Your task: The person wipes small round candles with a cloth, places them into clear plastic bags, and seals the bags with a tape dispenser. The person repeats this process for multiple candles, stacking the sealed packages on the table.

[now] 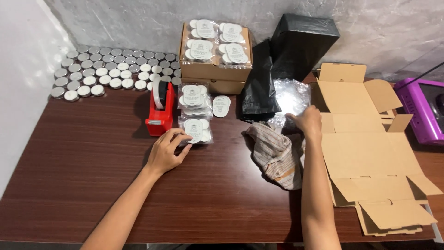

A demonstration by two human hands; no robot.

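My left hand [167, 149] rests on the brown table [83, 153] with its fingertips on a clear packet of round white labels [198, 130]. More such packets [194, 98] are stacked just behind it, and one loose stack of labels [221, 105] lies to the right. My right hand [307, 121] reaches forward over a striped cloth [275, 155] and touches crumpled clear plastic wrap [290, 98]. Whether its fingers pinch the plastic is unclear.
A red tape dispenser [160, 109] stands left of the packets. Several silver tins [111, 69] fill the back left corner. A cardboard box [215, 58] topped with label packets, a black bag [286, 51], flat cardboard cartons [370, 148] and a purple device [423, 109] are also on the table.
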